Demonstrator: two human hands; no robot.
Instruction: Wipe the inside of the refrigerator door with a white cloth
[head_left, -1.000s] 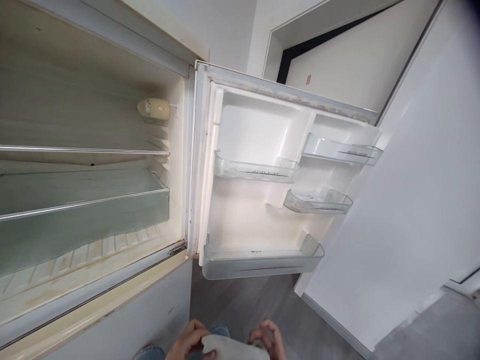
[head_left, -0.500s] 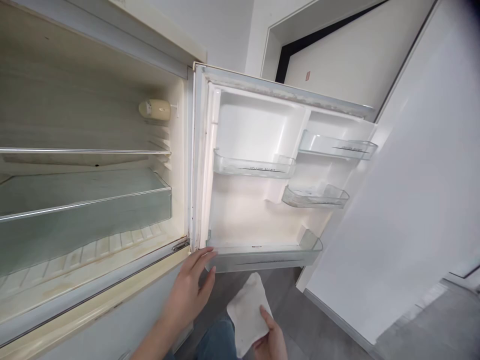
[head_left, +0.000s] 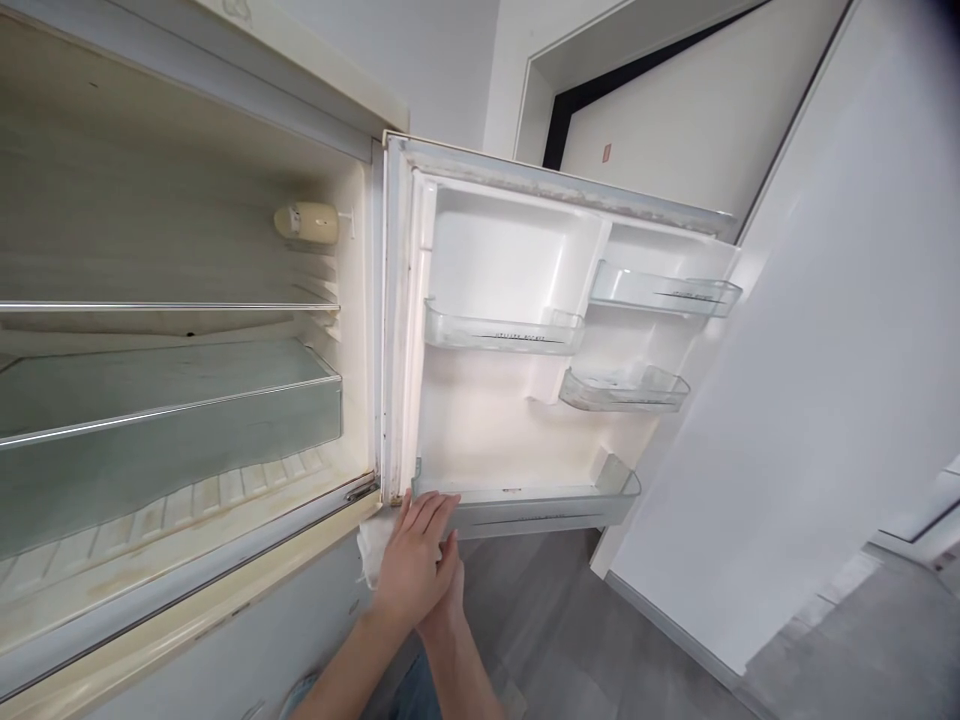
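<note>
My left hand (head_left: 417, 556) reaches up to the open fridge door, its fingers stretched out flat against the left end of the bottom door shelf (head_left: 540, 505). My right hand (head_left: 448, 592) lies right under it and is mostly covered. A white cloth (head_left: 370, 552) sticks out to the left of both hands, under the door's lower hinge corner. The cloth seems to be held by my right hand, whose fingers are hidden.
The fridge (head_left: 172, 380) stands open with bare glass shelves and a clear drawer. The door carries three more clear bins (head_left: 501, 333) (head_left: 664, 292) (head_left: 622, 390). A white wall panel (head_left: 825, 400) stands close on the right, above grey floor (head_left: 540, 620).
My left hand rose to the bottom door shelf and laid its fingers on it. My right hand brought the cloth up and left, under the left hand, to the door's lower corner.
</note>
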